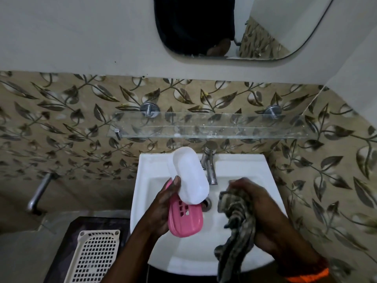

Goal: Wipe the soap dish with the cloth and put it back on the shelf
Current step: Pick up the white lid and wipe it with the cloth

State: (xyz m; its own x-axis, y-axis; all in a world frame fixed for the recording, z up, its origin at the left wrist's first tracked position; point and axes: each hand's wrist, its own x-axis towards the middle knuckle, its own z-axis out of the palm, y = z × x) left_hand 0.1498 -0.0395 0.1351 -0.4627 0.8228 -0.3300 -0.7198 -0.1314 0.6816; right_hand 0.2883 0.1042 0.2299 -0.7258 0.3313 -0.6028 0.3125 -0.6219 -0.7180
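Closest in: right hand [259, 203] fingers bunched around the cloth [236, 225]. Left hand [163, 209] fingers clasping the soap dish [186, 218] over the sink [234, 166]. Best wiped slowly, pressing into the slots, below the shelf [208, 129].

This is a home bathroom. A white basin [240, 166] is fixed to the wall with a metal tap [210, 170] above its drain. Over it a glass shelf [210, 130] hangs on metal brackets against leaf-patterned tiles [61, 119], and a rounded mirror [265, 27] sits higher on the plain wall.
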